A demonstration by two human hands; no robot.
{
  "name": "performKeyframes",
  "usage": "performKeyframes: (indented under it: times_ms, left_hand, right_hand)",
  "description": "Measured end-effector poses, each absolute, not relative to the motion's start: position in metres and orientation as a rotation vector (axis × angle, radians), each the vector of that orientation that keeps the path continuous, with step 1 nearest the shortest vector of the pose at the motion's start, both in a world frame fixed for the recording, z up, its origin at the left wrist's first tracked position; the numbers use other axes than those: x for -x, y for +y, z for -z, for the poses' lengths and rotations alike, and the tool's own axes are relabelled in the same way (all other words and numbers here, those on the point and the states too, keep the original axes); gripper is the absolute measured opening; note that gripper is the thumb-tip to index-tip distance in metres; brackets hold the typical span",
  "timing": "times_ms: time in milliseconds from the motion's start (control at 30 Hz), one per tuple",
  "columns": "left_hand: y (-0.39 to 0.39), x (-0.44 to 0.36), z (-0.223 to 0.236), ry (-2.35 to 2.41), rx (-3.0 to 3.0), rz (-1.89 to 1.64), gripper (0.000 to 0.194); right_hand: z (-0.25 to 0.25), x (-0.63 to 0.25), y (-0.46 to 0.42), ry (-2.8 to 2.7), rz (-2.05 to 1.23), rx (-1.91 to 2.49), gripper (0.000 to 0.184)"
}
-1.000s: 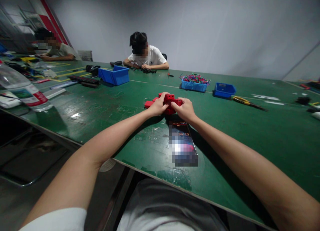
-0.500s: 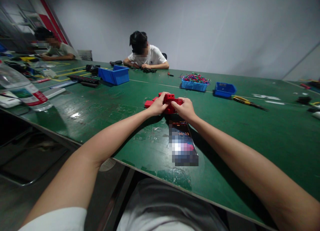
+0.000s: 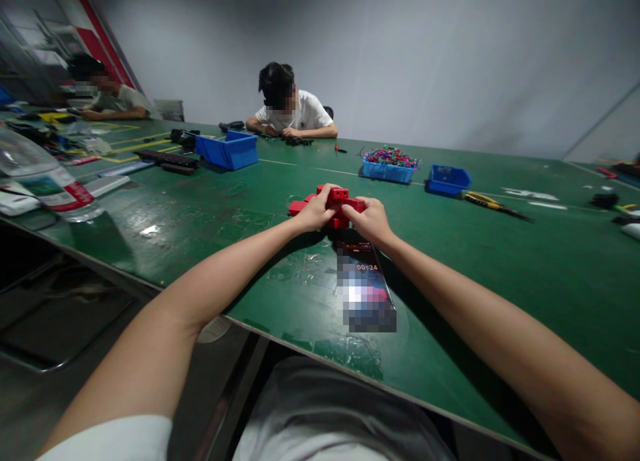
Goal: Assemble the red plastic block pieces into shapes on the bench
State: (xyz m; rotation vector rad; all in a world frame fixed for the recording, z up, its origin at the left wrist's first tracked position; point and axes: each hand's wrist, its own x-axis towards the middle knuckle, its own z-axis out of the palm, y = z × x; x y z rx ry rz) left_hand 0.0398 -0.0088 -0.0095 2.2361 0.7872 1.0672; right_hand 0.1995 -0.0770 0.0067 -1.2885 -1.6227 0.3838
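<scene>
A red plastic block assembly (image 3: 339, 198) sits on the green table (image 3: 500, 268) straight ahead of me. My left hand (image 3: 316, 211) grips its left side with the thumb on top. My right hand (image 3: 371, 219) holds its right side, fingers curled round it. A flat red piece (image 3: 297, 207) sticks out to the left, behind my left hand. A phone (image 3: 366, 285) showing a timer lies flat between my forearms, just nearer than the hands.
A plastic water bottle (image 3: 43, 179) lies at the left edge. Blue bins (image 3: 229, 150) (image 3: 447, 178) and a tray of coloured parts (image 3: 391, 163) stand farther back, with pliers (image 3: 493, 204) to the right. Two other people work at the far side.
Both hands stay closed on the red assembly with barely any shift. The phone's timer has gone from 00:23 to 00:24.
</scene>
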Motion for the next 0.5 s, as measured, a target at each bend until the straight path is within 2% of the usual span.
performKeyframes:
  times_ms: [133,500]
  left_hand:
    - [-0.0098,-0.0395,0.0092,0.807,-2.235,-1.071,0.044]
    - [-0.0116,-0.0403,0.008,0.85,-2.248,-1.071,0.042]
  right_hand:
    - [-0.0052,-0.1975,-0.0752,-1.571,-0.483,1.285,0.028]
    - [-0.0098,-0.1995,-0.0785,-1.621,-0.449,1.353,0.025]
